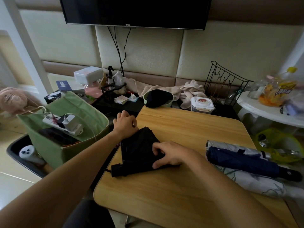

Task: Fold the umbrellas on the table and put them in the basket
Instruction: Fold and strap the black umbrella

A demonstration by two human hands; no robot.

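We see a black umbrella lying collapsed near the middle of the frame, on the left part of the wooden table, its canopy fanned out flat and its handle pointing toward the lower left. Our left hand sits at the far tip of the canopy, just above centre, its fingers curled and pinching the fabric edge there. Our right hand rests on the canopy's right side, fingers bent and gripping a fold of the black cloth, thumb pressed low against it. At the right edge of the table lie three more closed umbrellas side by side: a silver umbrella farthest up, a navy umbrella touching it, and a white patterned umbrella nearest the lower right. The green fabric basket stands at the left of the frame, beside the table, with a white power strip and chargers lying across its open top.
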